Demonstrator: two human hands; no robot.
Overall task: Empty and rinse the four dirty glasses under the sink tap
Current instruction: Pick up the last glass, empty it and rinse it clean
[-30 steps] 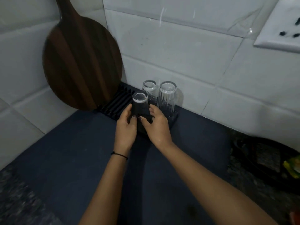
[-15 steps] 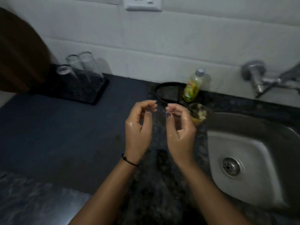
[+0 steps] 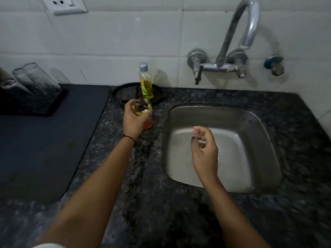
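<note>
Gripping hand: my left hand, round dirty glass, left of sink
right hand: over sink, fingers loosely curled, holding nothing

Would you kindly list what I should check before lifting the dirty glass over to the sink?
1. Left hand grips the glass: ok.
2. Glass emptied: not ok, residue inside.
3. Right hand free, above the sink: ok.
4. Sink holds no dishes: ok.
5. Tap running: not ok, no stream visible.
6. Bottle clear of the glass: not ok, it stands right behind.
</note>
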